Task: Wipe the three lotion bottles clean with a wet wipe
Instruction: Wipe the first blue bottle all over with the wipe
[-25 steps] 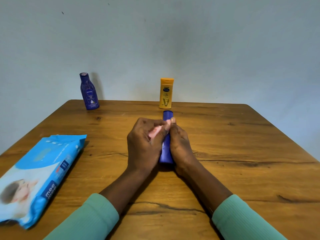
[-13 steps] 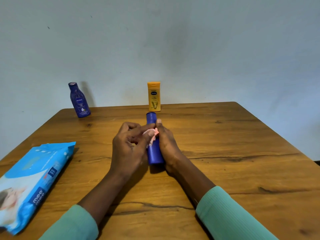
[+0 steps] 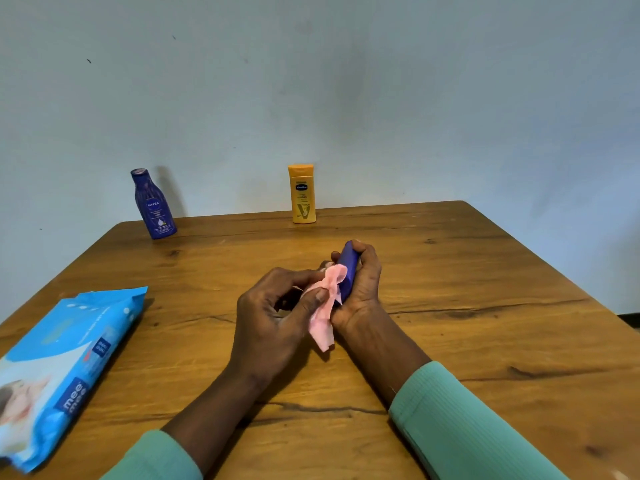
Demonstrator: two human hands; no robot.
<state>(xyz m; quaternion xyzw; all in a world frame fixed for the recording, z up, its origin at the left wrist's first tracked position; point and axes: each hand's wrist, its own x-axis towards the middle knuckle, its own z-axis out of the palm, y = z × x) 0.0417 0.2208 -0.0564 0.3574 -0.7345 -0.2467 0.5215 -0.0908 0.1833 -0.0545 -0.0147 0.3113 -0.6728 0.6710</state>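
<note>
My right hand (image 3: pixel 363 289) grips a dark blue lotion bottle (image 3: pixel 348 271) at the table's middle, its far end tilted up and away from me. My left hand (image 3: pixel 273 313) pinches a pink wet wipe (image 3: pixel 327 306) between thumb and fingers and holds it against the bottle's left side. Much of the bottle is hidden by my fingers and the wipe. A blue Nivea bottle (image 3: pixel 154 204) stands at the far left of the table. A yellow Vaseline bottle (image 3: pixel 302 194) stands upright at the far middle.
A light blue pack of wet wipes (image 3: pixel 59 368) lies on the wooden table (image 3: pixel 485 323) at my near left. A pale wall rises right behind the table's far edge. My green sleeves (image 3: pixel 457 427) show at the bottom.
The wipe has unfolded and now hangs lower from my left hand. My right hand has tilted the blue bottle's far end up, with its fingers curled over the top. The camera has shifted.
</note>
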